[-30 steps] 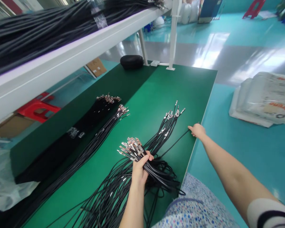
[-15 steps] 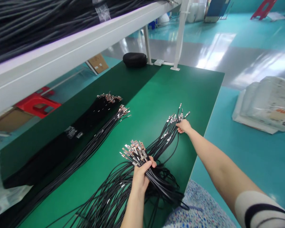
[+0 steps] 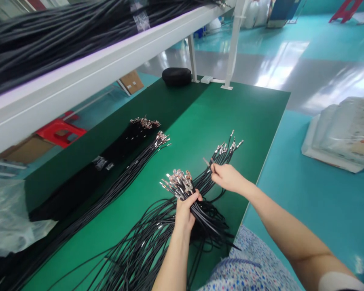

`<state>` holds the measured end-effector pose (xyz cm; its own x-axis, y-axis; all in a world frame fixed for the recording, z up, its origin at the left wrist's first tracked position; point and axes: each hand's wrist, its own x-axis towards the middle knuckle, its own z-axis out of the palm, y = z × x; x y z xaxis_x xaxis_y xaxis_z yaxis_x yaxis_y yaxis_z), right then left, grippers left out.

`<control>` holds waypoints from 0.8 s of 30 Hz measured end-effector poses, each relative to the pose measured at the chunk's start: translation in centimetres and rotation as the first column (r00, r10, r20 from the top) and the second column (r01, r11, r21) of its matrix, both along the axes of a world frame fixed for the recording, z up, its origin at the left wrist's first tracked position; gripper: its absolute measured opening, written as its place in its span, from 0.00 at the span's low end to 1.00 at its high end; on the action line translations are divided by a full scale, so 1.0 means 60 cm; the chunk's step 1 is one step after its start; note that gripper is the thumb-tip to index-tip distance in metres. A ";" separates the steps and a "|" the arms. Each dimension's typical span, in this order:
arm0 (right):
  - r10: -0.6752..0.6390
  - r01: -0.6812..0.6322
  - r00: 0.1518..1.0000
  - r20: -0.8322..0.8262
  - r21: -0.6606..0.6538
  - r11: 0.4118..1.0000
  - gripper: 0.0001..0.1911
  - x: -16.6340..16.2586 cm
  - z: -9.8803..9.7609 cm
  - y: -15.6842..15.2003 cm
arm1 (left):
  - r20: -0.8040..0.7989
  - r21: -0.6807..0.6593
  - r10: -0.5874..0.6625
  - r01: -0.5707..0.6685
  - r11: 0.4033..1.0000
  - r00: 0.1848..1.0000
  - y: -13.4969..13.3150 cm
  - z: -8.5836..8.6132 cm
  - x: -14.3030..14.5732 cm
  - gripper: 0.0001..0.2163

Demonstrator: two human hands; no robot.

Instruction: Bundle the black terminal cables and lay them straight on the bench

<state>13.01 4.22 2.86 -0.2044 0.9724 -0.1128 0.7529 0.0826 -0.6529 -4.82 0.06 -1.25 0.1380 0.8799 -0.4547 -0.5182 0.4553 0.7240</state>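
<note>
The right hand [image 3: 228, 176] has swung toward the left hand [image 3: 185, 208], pinching a blurred cable [image 3: 206, 162]; the left clamps a bundle [image 3: 178, 182] over the green table [image 3: 239, 105]. I see black cables [image 3: 79, 36] on the shelf [image 3: 109, 68], cut off at left; what the plastic bag [image 3: 10, 218] holds I can't make out.

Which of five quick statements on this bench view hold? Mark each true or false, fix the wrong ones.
1. The left hand grips a bundle of black cables. True.
2. The right hand is empty. False: it pinches a cable end.
3. A black case sits toward the far end of the tabletop. True.
4. The tabletop is white. False: it is green.
5. The white shelf carries more black cables. True.
</note>
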 end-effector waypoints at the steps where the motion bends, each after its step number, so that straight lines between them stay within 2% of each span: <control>1: 0.070 -0.077 0.994 -0.079 -0.093 0.993 0.04 -0.017 0.008 -0.011 | -0.001 0.002 -0.001 0.001 1.000 1.000 -0.001 0.000 0.002 0.09; 3: 0.113 -0.230 0.936 -0.333 -0.336 0.913 0.03 -0.048 0.007 -0.025 | 0.004 0.008 0.025 -0.025 1.000 1.000 -0.004 -0.003 0.002 0.10; 5: -0.022 -0.322 0.825 -0.565 -0.503 0.802 0.04 -0.071 -0.013 -0.033 | 0.017 0.001 0.055 -0.055 0.998 0.998 -0.005 -0.008 -0.004 0.12; 6: -0.119 -0.329 0.762 -0.636 -0.539 0.775 0.06 -0.080 -0.026 -0.035 | 0.026 -0.007 0.056 -0.056 0.998 0.998 -0.004 -0.011 -0.008 0.13; 9: -0.330 -0.271 0.568 -0.754 -0.550 0.790 0.13 -0.095 -0.060 -0.042 | 0.060 -0.042 -0.020 0.023 0.999 0.998 0.005 -0.017 -0.019 0.14; 11: -0.406 -0.169 0.486 -0.774 -0.539 0.825 0.16 -0.100 -0.072 -0.047 | 0.075 -0.068 -0.078 0.083 0.994 0.994 0.015 -0.019 -0.017 0.13; 12: -0.428 -0.100 0.472 -0.771 -0.528 0.843 0.17 -0.101 -0.074 -0.048 | 0.069 -0.078 -0.094 0.100 0.992 0.993 0.020 -0.020 -0.013 0.12; 14: -0.448 0.028 0.527 -0.723 -0.512 0.859 0.17 -0.097 -0.078 -0.044 | 0.028 -0.092 -0.078 0.080 0.993 0.997 0.027 -0.022 0.000 0.12; 17: -0.424 0.100 0.765 -0.485 -0.560 0.823 0.17 -0.058 -0.087 -0.014 | -0.078 -0.085 0.059 -0.065 0.994 0.995 0.031 -0.025 0.021 0.10; 19: -0.434 0.196 0.848 -0.304 -0.581 0.790 0.15 -0.006 -0.101 0.020 | -0.107 -0.069 0.098 -0.106 0.992 0.989 0.030 -0.028 0.027 0.09; 22: -0.565 0.443 0.818 -0.104 -0.513 0.736 0.14 0.083 -0.132 0.077 | -0.064 -0.074 0.050 -0.055 0.996 0.997 0.028 -0.032 0.022 0.08; 24: -0.612 0.558 0.790 0.041 -0.461 0.690 0.14 0.127 -0.155 0.105 | -0.019 -0.099 0.019 -0.020 0.995 1.000 0.029 -0.035 0.016 0.08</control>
<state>20.62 10.53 -6.45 0.3530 0.7522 -0.5565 0.4748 -0.6565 -0.5862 -3.84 1.81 -3.37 0.1123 0.8329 -0.5419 -0.5150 0.5152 0.6851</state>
